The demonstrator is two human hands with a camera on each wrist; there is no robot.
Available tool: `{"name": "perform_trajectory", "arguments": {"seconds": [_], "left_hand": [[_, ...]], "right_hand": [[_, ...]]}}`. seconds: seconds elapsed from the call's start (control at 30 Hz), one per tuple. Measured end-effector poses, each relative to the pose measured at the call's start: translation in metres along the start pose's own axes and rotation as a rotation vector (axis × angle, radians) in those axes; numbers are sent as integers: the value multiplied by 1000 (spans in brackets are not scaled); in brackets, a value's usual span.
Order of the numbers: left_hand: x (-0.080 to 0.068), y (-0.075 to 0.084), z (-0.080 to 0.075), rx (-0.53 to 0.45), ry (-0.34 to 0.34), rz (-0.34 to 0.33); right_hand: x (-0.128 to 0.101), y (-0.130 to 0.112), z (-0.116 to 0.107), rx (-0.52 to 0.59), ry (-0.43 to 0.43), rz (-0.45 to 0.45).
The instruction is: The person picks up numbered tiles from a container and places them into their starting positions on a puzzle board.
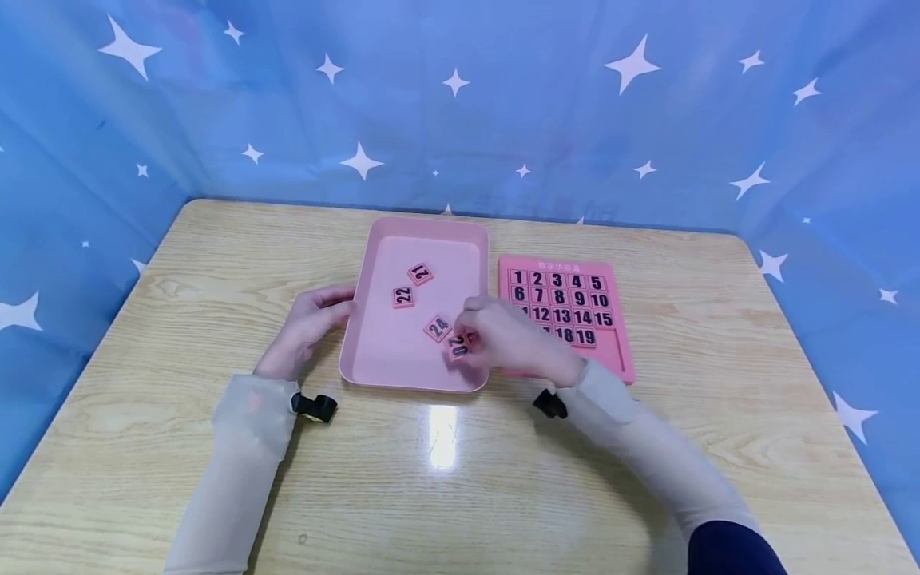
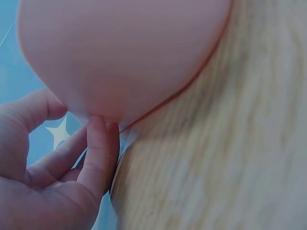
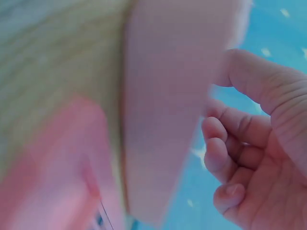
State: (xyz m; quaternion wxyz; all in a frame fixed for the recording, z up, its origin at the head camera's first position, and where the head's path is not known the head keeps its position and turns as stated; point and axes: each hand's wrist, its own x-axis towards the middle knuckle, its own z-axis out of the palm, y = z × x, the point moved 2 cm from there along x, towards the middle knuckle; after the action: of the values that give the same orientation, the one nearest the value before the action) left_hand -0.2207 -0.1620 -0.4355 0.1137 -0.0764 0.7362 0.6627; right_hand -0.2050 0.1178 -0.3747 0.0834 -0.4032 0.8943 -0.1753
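On the wooden table [image 1: 180,447], just beside each other, lay a pink tray [image 1: 374,351] and a pink number board [image 1: 621,335], the tray to the left and the board to the right. Within the tray, near its front right corner, the right hand [image 1: 506,335] reached in from over the board's lower left part and pinched a small pink number tile [image 1: 458,346] between thumb and fingertips; the tile's digits looked like 20, seen tilted, though part of it was hidden by the fingers. The right wrist view was blurred and showed curled fingers [image 3: 225,153] close to the tray's outer wall, so the grip itself could be read only from the head camera. Close to that tile, tile 24 [image 1: 437,327] lay loose on the tray floor, with tile 22 [image 1: 403,296] and tile 21 [image 1: 420,273] further back, all three apart from one another and lying at angles. The left hand [image 1: 305,327] rested on the table against the tray's left wall, fingers relaxed and loosely bent, one fingertip [image 2: 98,125] touching the rounded lower edge of the tray and gripping nothing. Rows of black numbers on the board ran from 1 up to 19, with the hand covering some of the lower left squares. Behind the table hung a blue cloth with white stars [image 1: 632,64], and a bright glare spot sat on the wood just in front of the tray
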Motion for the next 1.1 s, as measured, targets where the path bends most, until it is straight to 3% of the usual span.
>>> {"name": "perform_trajectory", "arguments": {"seconds": [0.23,0.6,0.9,1.1], "left_hand": [[-2,0,-2,2,-2,-1],[-5,1,-1,-4,-18,-25],[-7,2,-2,-1,-9,-29],[-7,4,-1,-10,-21,-13]], "right_hand": [[-46,30,-23,-18,147,40],[-131,84,-29,-36,228,180],[-155,101,-30,-47,231,209],[-162,111,-27,-62,167,257]]}}
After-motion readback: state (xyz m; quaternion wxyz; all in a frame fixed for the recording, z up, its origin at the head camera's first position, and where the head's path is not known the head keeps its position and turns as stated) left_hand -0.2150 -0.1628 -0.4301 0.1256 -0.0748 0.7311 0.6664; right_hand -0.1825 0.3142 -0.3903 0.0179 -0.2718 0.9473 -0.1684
